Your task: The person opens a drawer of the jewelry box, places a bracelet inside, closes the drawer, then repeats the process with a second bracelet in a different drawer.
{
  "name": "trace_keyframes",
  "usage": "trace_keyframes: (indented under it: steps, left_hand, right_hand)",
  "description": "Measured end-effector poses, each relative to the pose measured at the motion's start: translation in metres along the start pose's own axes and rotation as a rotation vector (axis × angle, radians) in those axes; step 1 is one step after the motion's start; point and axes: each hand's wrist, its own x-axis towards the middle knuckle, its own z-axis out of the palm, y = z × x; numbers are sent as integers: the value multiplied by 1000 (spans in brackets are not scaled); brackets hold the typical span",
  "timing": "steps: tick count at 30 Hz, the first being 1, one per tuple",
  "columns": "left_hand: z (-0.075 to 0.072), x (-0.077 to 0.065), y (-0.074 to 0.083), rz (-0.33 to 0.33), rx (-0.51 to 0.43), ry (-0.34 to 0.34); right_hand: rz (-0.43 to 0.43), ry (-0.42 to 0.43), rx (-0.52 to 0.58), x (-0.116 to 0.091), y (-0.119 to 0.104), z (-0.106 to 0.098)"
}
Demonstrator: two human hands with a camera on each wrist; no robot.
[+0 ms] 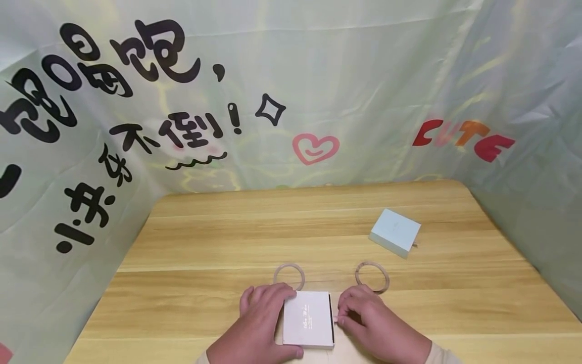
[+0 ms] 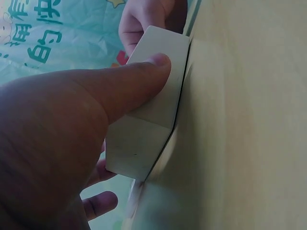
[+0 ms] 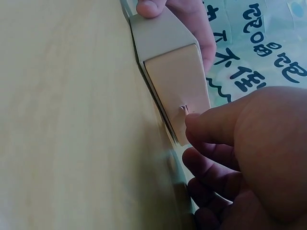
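A flat, pale pinkish-white drawer box (image 1: 308,321) with small shiny lettering on top lies near the front of the table. My left hand (image 1: 263,323) grips it across its left part, thumb on the near side and fingers at the far side. At the box's right end, my right hand (image 1: 369,317) pinches a small ribbon pull tab (image 3: 185,110) between thumb and forefinger. The right wrist view shows the drawer's end face (image 3: 175,79) sitting inside the sleeve (image 3: 163,36). The fingertips partly hide the tab.
Just beyond the hands lie two bangles, a pale one (image 1: 289,265) at left and a brownish one (image 1: 388,281) at right. A light blue box (image 1: 395,228) with a small tab sits farther back right. Printed cloth (image 1: 364,91) surrounds the wooden table (image 1: 218,227).
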Motion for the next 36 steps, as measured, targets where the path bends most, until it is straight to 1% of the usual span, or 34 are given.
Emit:
trace_keyframes:
  steps: [5, 11, 22, 27, 30, 36]
  left_hand:
    - [-1, 0, 0, -14, 7, -7]
    - [-2, 0, -2, -19, 6, -15]
    - [0, -1, -8, 19, 28, 0]
    - [0, 0, -8, 19, 15, -10]
    - [-1, 0, -8, 14, 14, -16]
    - [-1, -1, -8, 14, 17, -10]
  right_hand:
    - [-3, 7, 2, 0, 2, 0]
    - [25, -26, 17, -2, 4, -2]
    - [49, -67, 48, -1, 5, -5]
    - [41, -55, 27, -1, 4, -4]
    - [20, -39, 12, -2, 5, -4]
    - [2, -24, 1, -2, 5, -3]
